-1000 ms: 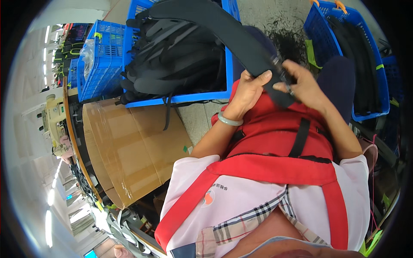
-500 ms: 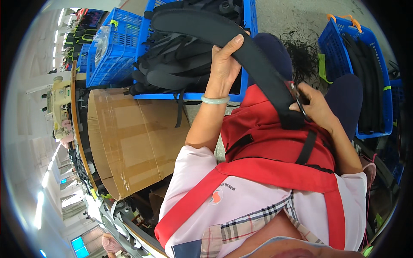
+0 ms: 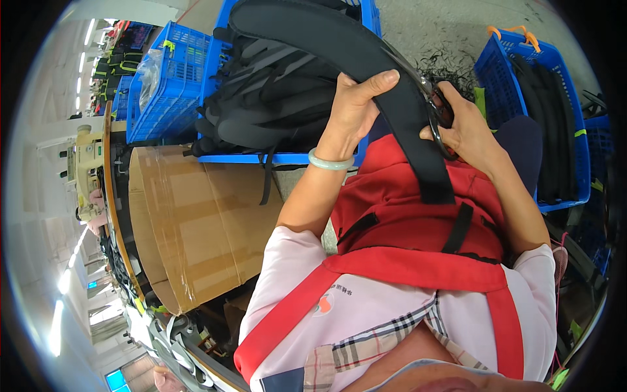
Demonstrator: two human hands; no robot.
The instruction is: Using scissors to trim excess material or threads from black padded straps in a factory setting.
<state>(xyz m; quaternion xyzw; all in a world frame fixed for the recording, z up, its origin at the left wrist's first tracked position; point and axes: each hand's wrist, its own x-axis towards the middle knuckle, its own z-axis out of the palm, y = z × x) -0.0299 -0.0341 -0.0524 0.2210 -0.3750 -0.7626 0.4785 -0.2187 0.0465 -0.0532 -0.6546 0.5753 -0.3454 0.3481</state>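
Factory floor w/ sewing stations at far left: cardboard box (image 3: 196,228), then blue crate (image 3: 287,157) of black pads. Left hand (image 3: 353,108) grips a long black padded strap (image 3: 366,65) arcing over the lap; right hand (image 3: 467,127), fingers clenched on scissors (image 3: 436,114), works at the strap's edge. Best kept taut, blades snipping close w/o nicking fabric.

A garment or bag workshop. Blue crates (image 3: 163,85) of black straps (image 3: 274,111) stand beyond the fingers (image 3: 379,81). A sewing machine (image 3: 85,170) sits far left of them.
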